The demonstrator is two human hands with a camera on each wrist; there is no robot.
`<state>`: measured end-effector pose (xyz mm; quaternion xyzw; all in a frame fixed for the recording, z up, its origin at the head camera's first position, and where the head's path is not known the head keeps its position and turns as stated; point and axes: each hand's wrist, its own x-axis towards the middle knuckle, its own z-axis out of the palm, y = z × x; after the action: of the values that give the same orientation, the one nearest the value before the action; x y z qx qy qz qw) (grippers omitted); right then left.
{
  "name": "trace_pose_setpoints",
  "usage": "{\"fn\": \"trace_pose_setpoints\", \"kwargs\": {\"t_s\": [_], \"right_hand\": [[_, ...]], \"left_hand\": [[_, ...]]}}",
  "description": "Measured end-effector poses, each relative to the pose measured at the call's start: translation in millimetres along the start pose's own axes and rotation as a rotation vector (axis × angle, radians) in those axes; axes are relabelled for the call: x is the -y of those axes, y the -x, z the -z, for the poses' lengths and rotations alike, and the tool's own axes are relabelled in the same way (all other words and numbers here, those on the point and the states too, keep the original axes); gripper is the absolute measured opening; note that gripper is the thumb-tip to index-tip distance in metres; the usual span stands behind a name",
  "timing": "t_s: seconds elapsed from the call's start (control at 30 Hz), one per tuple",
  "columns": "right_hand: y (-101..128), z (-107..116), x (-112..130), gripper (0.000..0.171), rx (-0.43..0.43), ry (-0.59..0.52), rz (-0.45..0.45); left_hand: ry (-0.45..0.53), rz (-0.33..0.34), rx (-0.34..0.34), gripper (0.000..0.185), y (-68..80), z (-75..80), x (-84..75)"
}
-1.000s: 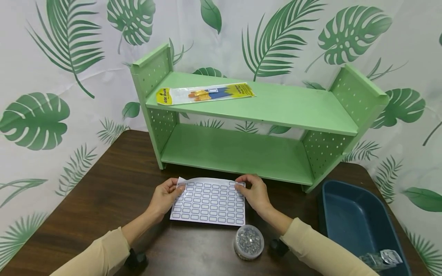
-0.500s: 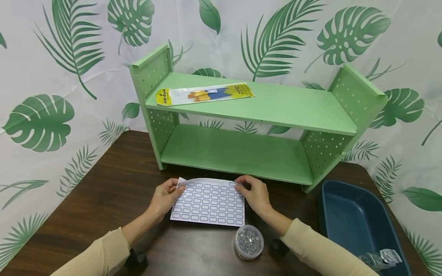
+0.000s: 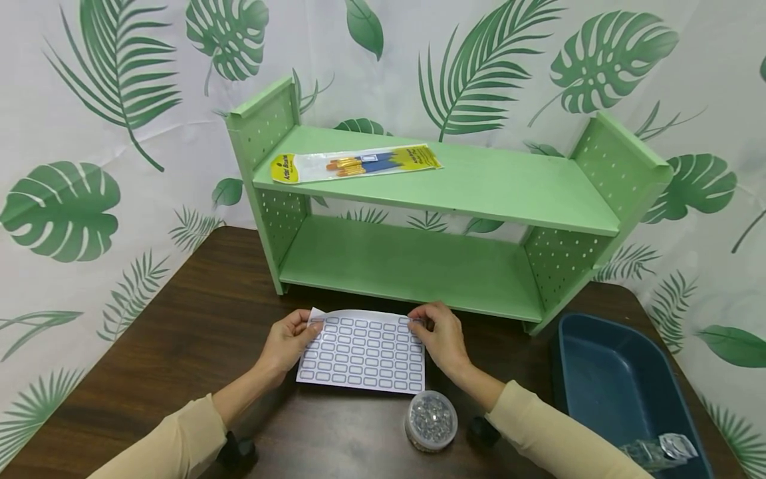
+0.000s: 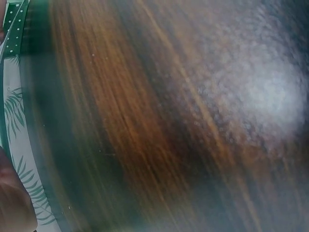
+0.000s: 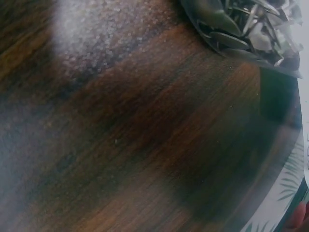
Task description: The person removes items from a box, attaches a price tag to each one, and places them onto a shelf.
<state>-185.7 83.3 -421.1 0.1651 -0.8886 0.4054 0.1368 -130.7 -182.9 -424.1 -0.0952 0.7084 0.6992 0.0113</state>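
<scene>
The label sheet (image 3: 362,350) lies flat near the bench's (image 3: 179,346) front edge, before the shelf (image 3: 419,266). The left hand (image 3: 286,344) pinches its far left corner, the right hand (image 3: 439,336) its far right corner. A jar (image 3: 431,420) sits just beside its near right corner.

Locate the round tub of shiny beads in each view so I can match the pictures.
Head: the round tub of beads stands low and right of centre on the brown table, just below the label sheet that both hands pinch.
Left wrist: not in it; only blurred table.
Right wrist: the tub fills the top right corner.
Shared landmark: the dark wood grain of the table.
</scene>
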Motion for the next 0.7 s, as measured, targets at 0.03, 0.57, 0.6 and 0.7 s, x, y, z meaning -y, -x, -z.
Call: {"fn": "trace_pose_setpoints", "kwargs": {"t_s": [0.03, 0.57, 0.6, 0.7], "right_hand": [[0.0, -0.4, -0.4, 0.011, 0.0, -0.007, 0.003], [1.9, -0.1, -1.6, 0.01, 0.002, -0.025, -0.004], [1.8, -0.2, -1.5, 0.01, 0.002, -0.027, -0.005], [1.6, -0.4, -0.8, 0.011, 0.006, -0.028, -0.016]], "left_hand": [[0.001, 0.001, 0.001, 0.019, -0.2, -0.1, 0.1], [0.003, 0.002, -0.001, 0.02, 1.3, -0.6, 0.2], [0.003, 0.004, -0.002, 0.02, 1.0, -0.7, 0.5], [-0.002, 0.009, -0.003, 0.02, 0.1, -0.7, 1.1]]}}
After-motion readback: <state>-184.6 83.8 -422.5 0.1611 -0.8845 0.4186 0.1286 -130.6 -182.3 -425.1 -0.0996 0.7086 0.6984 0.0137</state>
